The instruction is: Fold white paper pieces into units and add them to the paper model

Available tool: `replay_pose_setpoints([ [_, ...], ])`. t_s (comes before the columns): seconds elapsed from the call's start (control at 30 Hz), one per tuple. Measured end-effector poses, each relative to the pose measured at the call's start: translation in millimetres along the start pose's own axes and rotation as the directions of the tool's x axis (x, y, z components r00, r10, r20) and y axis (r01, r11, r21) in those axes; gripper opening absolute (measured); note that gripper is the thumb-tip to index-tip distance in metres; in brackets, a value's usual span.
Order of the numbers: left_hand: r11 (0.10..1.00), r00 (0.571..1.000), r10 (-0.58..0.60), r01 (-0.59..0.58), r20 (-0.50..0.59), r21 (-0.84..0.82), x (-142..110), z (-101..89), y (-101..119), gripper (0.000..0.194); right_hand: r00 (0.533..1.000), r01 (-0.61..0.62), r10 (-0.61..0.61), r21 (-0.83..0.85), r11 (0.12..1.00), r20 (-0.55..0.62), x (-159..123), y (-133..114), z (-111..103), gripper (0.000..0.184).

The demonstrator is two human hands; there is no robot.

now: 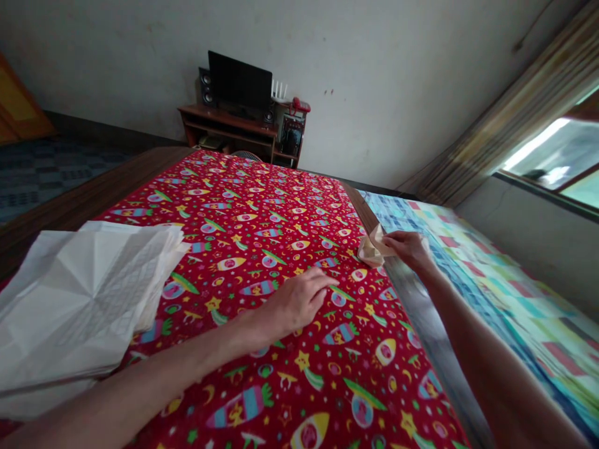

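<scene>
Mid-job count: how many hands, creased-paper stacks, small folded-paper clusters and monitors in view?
Hands: 2 (left hand, right hand)
Creased-paper stack: 1
Small folded-paper cluster: 1
Monitor: 1
Total: 5

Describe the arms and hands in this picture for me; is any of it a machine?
No, they are a person's: the left hand and right hand are bare, without gloves. Both forearms are slim and uncovered, with no sleeves in view. I see no watch, bracelet, cables or markings.

No legible lettering or numbers (only faint, unreadable marks (115, 287) on the paper stack (84, 302))
</scene>
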State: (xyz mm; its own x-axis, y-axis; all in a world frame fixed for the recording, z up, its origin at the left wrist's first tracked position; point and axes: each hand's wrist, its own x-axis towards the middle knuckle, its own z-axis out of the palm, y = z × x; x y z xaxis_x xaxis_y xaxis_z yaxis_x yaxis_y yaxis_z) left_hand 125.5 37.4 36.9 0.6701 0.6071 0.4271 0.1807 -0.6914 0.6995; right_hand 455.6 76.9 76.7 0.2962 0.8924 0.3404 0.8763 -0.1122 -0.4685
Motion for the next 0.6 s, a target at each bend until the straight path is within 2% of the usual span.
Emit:
replay_pose_setpoints([
  [0.07,0.997,0.997,0.077,-0.078,0.028,0.024,43.4,25.6,-2.6,0.033,1.0,-0.005,0.005,-0.006,1.0,-0.006,1.0,-2.7,2.0,0.035],
  [0.13,0.996,0.995,0.089,-0.089,0.034,0.017,82.7,54.5,-7.0,0.037,1.0,-0.008,0.008,-0.008,1.0,-0.019,1.3,-3.8,3.5,0.035],
  [0.17,0.998,0.998,0.059,-0.058,0.016,-0.019,99.1,69.1,-9.7,0.035,1.0,-0.009,0.008,-0.007,1.0,-0.027,1.2,-3.4,4.1,0.036],
  [0.2,0.998,0.999,-0.003,0.0,-0.048,-0.07,113.0,83.3,-12.6,0.033,0.999,-0.009,0.009,-0.005,1.0,-0.037,1.0,-2.4,4.6,0.037],
  [0.27,0.993,0.993,-0.046,0.034,-0.11,-0.111,132.9,108.6,-18.9,0.03,0.999,-0.008,0.008,-0.003,1.0,-0.051,0.3,1.8,5.6,0.038],
  [0.4,0.982,0.986,-0.053,0.023,-0.16,-0.188,147.6,140.2,-31.9,0.014,0.998,-0.006,0.007,0.008,1.0,-0.057,-1.2,15.5,7.7,0.039],
  [0.5,0.974,0.984,-0.035,-0.005,-0.173,-0.227,148.1,147.2,-39.5,0.009,0.998,-0.009,0.011,0.024,1.0,-0.065,-4.0,24.5,8.0,0.04],
  [0.6,0.968,0.984,-0.017,-0.029,-0.18,-0.251,147.7,146.6,-42.5,0.01,0.998,-0.008,0.01,0.04,0.999,-0.068,-7.7,29.0,6.3,0.04],
])
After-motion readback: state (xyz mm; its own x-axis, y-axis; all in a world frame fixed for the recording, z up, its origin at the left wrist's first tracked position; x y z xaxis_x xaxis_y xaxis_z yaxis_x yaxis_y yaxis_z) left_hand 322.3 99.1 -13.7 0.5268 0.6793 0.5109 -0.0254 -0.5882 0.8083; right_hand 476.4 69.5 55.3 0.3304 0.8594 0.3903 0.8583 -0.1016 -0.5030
